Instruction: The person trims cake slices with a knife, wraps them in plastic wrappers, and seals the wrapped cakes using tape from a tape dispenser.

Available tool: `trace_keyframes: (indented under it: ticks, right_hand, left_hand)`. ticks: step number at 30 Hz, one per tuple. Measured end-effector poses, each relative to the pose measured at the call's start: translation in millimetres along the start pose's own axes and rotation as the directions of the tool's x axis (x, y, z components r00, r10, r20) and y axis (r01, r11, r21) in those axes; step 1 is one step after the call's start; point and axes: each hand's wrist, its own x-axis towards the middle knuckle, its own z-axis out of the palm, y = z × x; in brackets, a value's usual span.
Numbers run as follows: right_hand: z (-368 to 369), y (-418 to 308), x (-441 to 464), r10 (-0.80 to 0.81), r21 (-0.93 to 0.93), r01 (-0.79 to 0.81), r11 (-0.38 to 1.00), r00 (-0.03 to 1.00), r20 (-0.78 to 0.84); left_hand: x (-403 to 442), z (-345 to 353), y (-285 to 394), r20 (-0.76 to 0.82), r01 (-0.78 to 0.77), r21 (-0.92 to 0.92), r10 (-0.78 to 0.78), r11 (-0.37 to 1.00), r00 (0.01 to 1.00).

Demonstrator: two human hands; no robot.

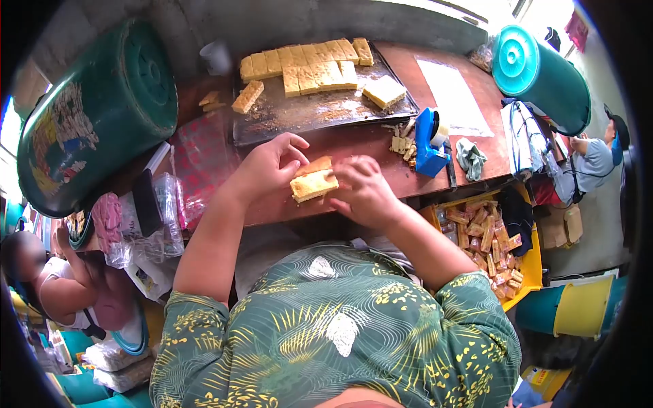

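Two cut pieces of yellow sponge cake (315,185) lie together on the brown table in front of me, one partly behind the other. My left hand (275,163) is at their left end, fingers loosely bent and apart, the thumb close to the cake. On the right side, my right hand (364,190) is slightly blurred, with thumb and fingers spread near the cake's end; whether it touches is unclear. Beyond my hands, a dark baking tray (326,112) bears rows of cut cake (309,64), plus a loose slice (248,96) and a thicker block (384,92).
A blue tape dispenser (430,146) and a grey cloth (471,158) stand right of the tray. Below the table's right edge, a yellow crate (534,272) holds several wrapped cake bars. Large green drums (102,115) flank the table. Other people sit at far left and far right.
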Motion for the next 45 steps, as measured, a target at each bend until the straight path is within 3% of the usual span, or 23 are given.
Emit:
trace_keyframes:
  ticks: [2,4,5,7,9,11,13,17,20,23,24,25,26,27,30,33,36,39,40,41,42,45]
  right_hand:
    - [-4,5,25,0.037,-0.049,-0.044,0.998,0.991,-0.128]
    - [-2,28,34,-0.051,0.056,0.05,0.997,0.999,0.007]
    - [-1,33,35,-0.009,0.102,-0.008,0.995,0.987,0.162]
    - [3,27,36,0.142,0.183,-0.183,0.966,0.966,0.218]
    - [10,26,37,0.207,0.306,-0.273,0.912,0.951,0.229]
    - [22,30,30,0.127,0.316,-0.162,0.935,0.984,0.128]
    - [33,34,22,0.036,0.404,-0.081,0.911,0.993,0.116]
    - [37,30,8,0.143,0.352,-0.196,0.915,0.975,0.17]
    - [35,28,5,0.167,0.392,-0.212,0.895,0.975,0.146]
    - [25,22,8,0.562,0.524,-0.663,0.535,0.742,0.365]
    - [28,26,5,0.561,0.613,-0.66,0.434,0.731,0.389]
    - [35,33,0,0.56,0.69,-0.647,0.323,0.719,0.412]
    - [40,39,-3,0.556,0.754,-0.624,0.205,0.708,0.436]
    - [46,44,-5,0.574,0.734,-0.645,0.212,0.69,0.441]
    - [57,58,-12,0.446,0.638,-0.578,0.509,0.811,0.378]
    - [54,58,-8,0.508,0.561,-0.743,0.365,0.664,0.549]
    - [31,33,8,0.578,0.603,-0.776,0.187,0.583,0.572]
    - [33,33,7,0.634,0.523,-0.762,0.382,0.628,0.451]
    - [32,33,5,0.615,0.479,-0.731,0.485,0.675,0.407]
    - [31,34,2,0.587,0.427,-0.691,0.583,0.722,0.366]
    - [29,37,0,0.551,0.368,-0.64,0.675,0.768,0.326]
    - [31,48,-18,0.423,0.168,-0.451,0.876,0.888,0.18]
  left_hand:
    - [-7,3,4,0.012,-0.074,0.136,0.073,0.988,0.997]
    - [-15,9,8,-0.01,-0.183,0.327,0.197,0.927,0.98]
    - [-21,17,12,-0.029,-0.244,0.448,0.287,0.86,0.958]
    - [-24,27,8,-0.035,-0.285,0.68,0.418,0.675,0.908]
    - [-24,33,-2,-0.04,-0.222,0.727,0.362,0.65,0.931]
    - [-25,36,-7,-0.027,-0.177,0.779,0.315,0.602,0.949]
    - [-30,43,-5,-0.088,-0.199,0.7,0.36,0.686,0.929]
    - [-35,47,-17,-0.136,-0.124,0.64,0.271,0.758,0.953]
    - [-40,49,-27,-0.118,-0.149,0.719,0.331,0.678,0.936]
    - [-51,43,-38,-0.22,-0.102,0.675,0.332,0.73,0.917]
    - [-51,43,-44,-0.328,-0.035,0.377,0.168,0.926,0.93]
    - [-51,43,-51,-0.368,0.037,0.028,-0.024,0.999,0.93]
    - [-52,43,-58,-0.337,0.107,-0.325,-0.22,0.94,0.915]
    - [-51,38,-64,-0.3,0.129,-0.339,-0.237,0.932,0.924]
    - [-48,30,-89,-0.112,0.115,-0.523,-0.202,0.844,0.973]
    - [-48,24,-70,-0.009,0.281,-0.451,-0.319,0.847,0.948]
    - [-49,28,-47,-0.064,0.259,-0.488,-0.33,0.833,0.942]
    - [-50,29,-54,-0.207,0.242,-0.311,-0.314,0.919,0.927]
    - [-52,28,-48,-0.309,0.166,0.019,-0.152,0.986,0.939]
    - [-56,26,-39,-0.351,0.097,0.352,0.035,0.931,0.936]
    - [-59,24,-32,-0.329,0.044,0.647,0.226,0.761,0.917]
    - [-64,24,-56,-0.36,0.096,0.559,0.137,0.824,0.923]
